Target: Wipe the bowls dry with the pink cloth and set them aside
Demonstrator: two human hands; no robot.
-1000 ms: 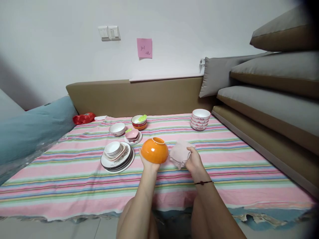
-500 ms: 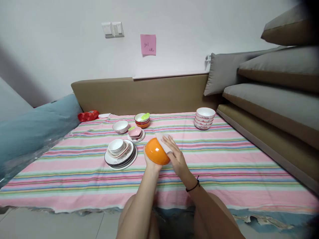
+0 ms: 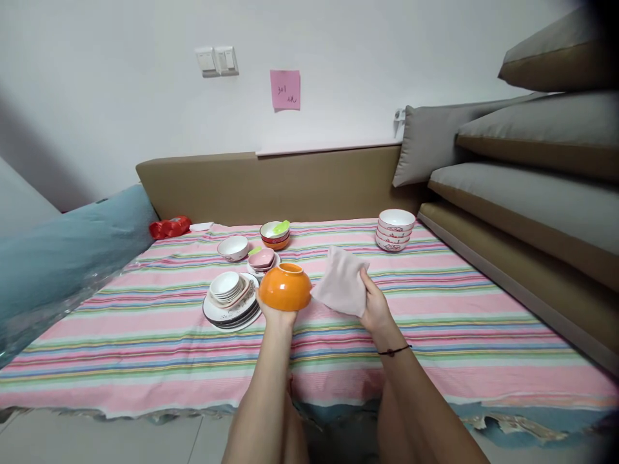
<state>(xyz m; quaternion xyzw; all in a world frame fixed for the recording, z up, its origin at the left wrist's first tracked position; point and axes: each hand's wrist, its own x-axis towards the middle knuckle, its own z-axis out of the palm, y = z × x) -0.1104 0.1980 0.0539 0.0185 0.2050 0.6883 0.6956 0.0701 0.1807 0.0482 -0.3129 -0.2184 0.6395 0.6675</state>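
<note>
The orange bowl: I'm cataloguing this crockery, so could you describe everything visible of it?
The orange bowl is round and glossy, apparently glazed ceramic, with bright reflections on its outside. It is upside down and slightly tilted, its pale-edged foot ring uppermost; the inside is hidden. The left hand holds it from below, over the striped spread. A corner of the pale cloth comes close to its side; whether they touch is unclear.
</note>
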